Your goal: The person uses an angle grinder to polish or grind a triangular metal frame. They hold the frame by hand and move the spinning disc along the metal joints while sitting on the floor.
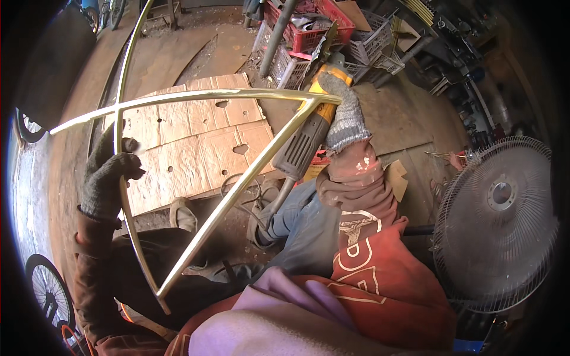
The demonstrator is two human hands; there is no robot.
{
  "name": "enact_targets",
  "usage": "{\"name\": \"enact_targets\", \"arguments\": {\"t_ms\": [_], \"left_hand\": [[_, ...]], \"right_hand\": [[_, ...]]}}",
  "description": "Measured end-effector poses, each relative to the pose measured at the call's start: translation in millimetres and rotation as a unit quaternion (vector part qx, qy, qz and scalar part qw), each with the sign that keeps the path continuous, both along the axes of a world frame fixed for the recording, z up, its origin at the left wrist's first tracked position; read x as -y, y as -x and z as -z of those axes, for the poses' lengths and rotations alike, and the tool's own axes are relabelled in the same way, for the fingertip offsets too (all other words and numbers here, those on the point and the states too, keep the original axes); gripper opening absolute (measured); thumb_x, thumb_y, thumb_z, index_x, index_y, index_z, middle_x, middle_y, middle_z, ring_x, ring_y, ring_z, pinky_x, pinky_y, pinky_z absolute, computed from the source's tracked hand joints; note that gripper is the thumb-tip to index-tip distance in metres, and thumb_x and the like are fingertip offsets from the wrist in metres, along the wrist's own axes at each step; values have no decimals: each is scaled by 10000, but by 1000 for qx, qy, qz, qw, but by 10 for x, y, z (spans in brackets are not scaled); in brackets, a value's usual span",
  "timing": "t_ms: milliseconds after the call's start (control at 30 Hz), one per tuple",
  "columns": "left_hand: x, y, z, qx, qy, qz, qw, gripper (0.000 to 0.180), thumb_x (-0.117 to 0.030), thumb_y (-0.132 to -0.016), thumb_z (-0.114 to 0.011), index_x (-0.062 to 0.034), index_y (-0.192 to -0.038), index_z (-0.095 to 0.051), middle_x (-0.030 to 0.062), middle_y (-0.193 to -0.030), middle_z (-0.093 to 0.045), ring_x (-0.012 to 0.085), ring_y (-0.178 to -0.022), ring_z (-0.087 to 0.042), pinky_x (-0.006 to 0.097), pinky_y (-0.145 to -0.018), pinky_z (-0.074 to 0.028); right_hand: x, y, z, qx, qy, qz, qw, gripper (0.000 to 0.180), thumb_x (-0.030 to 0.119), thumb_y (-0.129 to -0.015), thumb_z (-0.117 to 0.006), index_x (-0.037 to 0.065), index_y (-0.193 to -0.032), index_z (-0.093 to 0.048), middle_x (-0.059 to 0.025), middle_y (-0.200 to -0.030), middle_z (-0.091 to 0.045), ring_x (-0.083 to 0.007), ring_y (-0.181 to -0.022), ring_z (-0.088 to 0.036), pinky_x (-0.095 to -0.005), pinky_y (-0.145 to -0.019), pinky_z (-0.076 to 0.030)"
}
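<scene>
**Brass-coloured metal frame and power tool, one to each gloved hand**

Purple cloth, 6 o'clock, nearest; loose folds. Risk: could snag if a spinning tool were lowered to it.

Blue trouser leg, 6 o'clock, beyond the cloth, beside the tool's cord. Risk: a shifting foot could tug the cord and jerk the tool.

Left hand, dark knit glove, 9 o'clock; fingers closed around one curved bar. Risk: a single hold may let the long piece twist or swing.

Metal frame, crossed bars, spanning 11 to 7 o'clock, with one corner at 1 o'clock. That corner overlaps the tool in view; contact cannot be told. Risk: it could be scratched or knocked aside.

Right hand, grey knit glove, 1 o'clock; fingers wrapped about the yellow-and-grey power tool. Whether it runs cannot be told. Risk: knit yarn could catch in a moving part.

Cardboard, 10 o'clock, on the floor. Risk: sparks, if any, could scorch it.

Crates, 12 o'clock, farthest; loaded, near the tool's head.
</scene>
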State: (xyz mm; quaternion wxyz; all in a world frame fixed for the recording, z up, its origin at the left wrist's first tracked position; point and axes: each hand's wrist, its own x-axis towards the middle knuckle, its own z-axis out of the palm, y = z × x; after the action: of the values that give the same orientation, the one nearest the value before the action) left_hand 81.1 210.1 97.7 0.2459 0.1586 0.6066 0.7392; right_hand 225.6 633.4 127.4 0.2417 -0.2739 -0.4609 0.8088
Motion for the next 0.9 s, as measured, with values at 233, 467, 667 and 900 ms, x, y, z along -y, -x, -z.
{"name": "enact_targets", "arguments": {"t_ms": [233,467,667,900], "left_hand": [[51,-62,-113,-42,17,-27,999,652,-74,-895,-593,10,-1522,-434,81,-1061,-619,131,-764,-616,297,-740,-537],[113,-77,-282,-48,-132,-43,989,733,-114,-842,-626,54,-1519,-399,66,-1058,-589,132,-773,-623,288,-761,-530],[-232,-57,-881,-306,-5,-66,950,433,-177,-1030,-519,93,-1364,-576,-3,-723,-462,128,-496,-452,260,-481,-405],[-88,-126,-764,-139,-107,-24,984,574,-410,-1022,-549,78,-1321,-596,39,-644,-498,149,-443,-482,263,-451,-433]], "right_hand": [[23,13,9,-16,-27,7,999,354,255,-896,-786,30,-1119,-629,-168,-917,-708,-317,-755,-725,-469,-705,-646],[-25,-34,30,-41,-34,-16,998,342,253,-905,-774,34,-1128,-636,-165,-929,-715,-311,-740,-727,-453,-654,-647],[100,34,43,-22,-17,-41,999,390,281,-898,-783,21,-1150,-639,-168,-943,-718,-323,-746,-727,-465,-649,-646],[-12,106,150,-9,-37,0,999,404,284,-888,-790,22,-1159,-643,-164,-965,-710,-321,-776,-722,-485,-693,-639]]}}
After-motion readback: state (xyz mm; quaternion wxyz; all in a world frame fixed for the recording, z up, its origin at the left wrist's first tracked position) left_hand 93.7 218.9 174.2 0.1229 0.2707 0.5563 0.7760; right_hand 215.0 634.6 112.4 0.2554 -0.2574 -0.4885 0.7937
